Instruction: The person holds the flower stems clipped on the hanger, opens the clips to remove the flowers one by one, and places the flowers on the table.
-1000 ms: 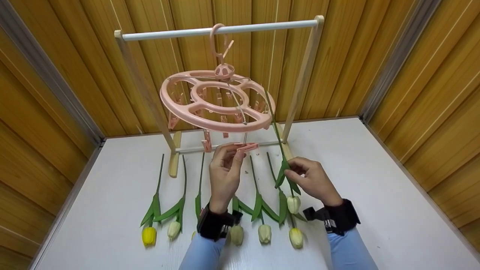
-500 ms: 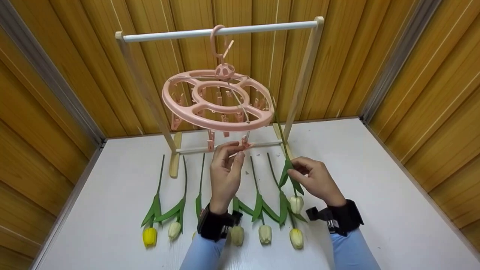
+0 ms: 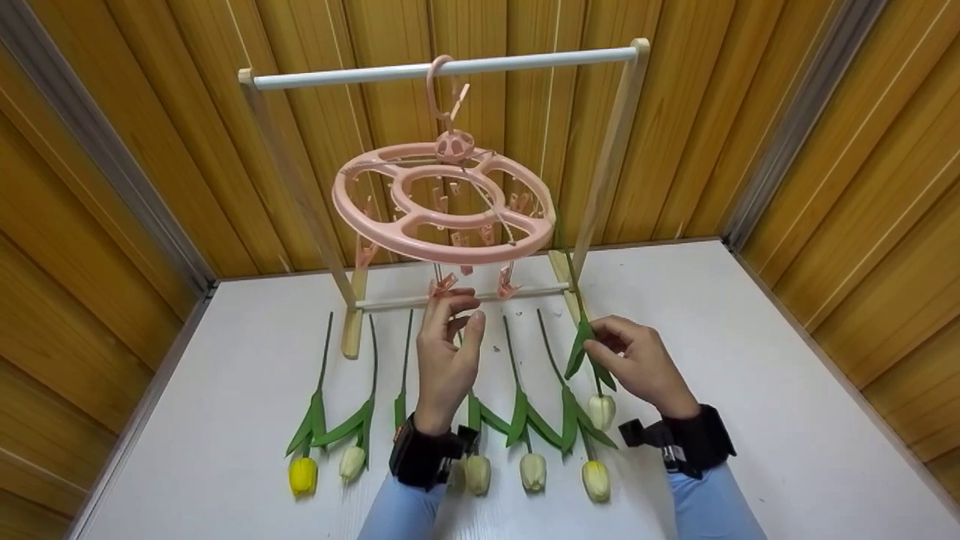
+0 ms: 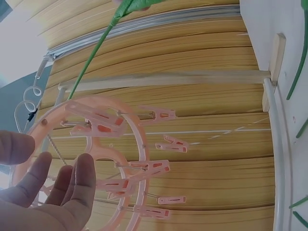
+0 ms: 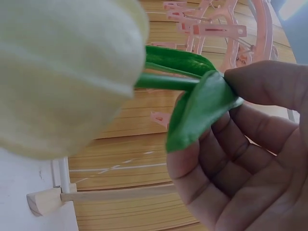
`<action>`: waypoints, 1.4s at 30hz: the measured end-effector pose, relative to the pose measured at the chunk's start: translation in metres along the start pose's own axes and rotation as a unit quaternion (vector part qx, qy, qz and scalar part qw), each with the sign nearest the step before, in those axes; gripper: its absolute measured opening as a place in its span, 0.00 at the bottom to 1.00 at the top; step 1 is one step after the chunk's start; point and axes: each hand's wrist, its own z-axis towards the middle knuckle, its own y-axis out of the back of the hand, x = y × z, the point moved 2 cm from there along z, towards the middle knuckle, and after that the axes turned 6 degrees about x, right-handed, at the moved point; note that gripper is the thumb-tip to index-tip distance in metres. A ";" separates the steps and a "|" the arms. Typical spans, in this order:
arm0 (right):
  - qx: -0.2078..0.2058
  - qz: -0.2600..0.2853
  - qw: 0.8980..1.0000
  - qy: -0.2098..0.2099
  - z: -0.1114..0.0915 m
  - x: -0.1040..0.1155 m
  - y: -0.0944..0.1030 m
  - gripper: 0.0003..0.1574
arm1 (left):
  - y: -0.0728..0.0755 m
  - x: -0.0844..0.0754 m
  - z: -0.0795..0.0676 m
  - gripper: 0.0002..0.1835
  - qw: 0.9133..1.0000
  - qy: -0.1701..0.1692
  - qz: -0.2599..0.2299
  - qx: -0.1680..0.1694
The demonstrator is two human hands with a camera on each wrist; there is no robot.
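A pink round clip hanger [image 3: 450, 259] hangs from the rack's rail, with several pink clothespins beneath its ring. My left hand [image 3: 448, 360] is raised under the front of the ring, fingertips right by a clothespin [image 3: 442, 285]. In the left wrist view, thumb and fingers stand apart with nothing between them. A second front clothespin [image 3: 508, 283] hangs just right of those fingers. My right hand [image 3: 637, 364] pinches a white tulip [image 3: 601, 412] at its leaves, flower down and stem pointing up past the ring's right edge. Its leaf [image 5: 202, 113] lies between thumb and fingers.
The wooden rack with a white rail [image 3: 525, 62] stands at the back of the white table [image 3: 750, 337]. In front lies a row of tulips, among them a yellow one [image 3: 303, 476], a white one [image 3: 533, 472] and a pale yellow one [image 3: 596, 480]. Wood-look panels enclose the sides.
My left hand has let go of the clothespin it pinched; that one now hangs to its right. The hanger's front clothespins have shifted right. The right hand has drifted slightly right and down with the tulip.
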 end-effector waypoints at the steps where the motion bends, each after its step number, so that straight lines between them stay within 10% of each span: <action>1: -0.001 -0.001 1.000 -0.004 -0.001 0.000 0.000 0.08 | 0.002 0.000 -0.001 0.07 1.000 0.000 0.010 0.000; 15: -0.015 -0.022 0.998 -0.065 -0.007 -0.008 0.012 0.09 | 0.024 0.001 -0.013 0.12 0.989 -0.052 0.135 0.007; 42: -0.003 -0.087 0.989 -0.119 -0.030 -0.036 0.028 0.05 | 0.022 0.010 -0.029 0.22 0.930 -0.107 0.347 0.063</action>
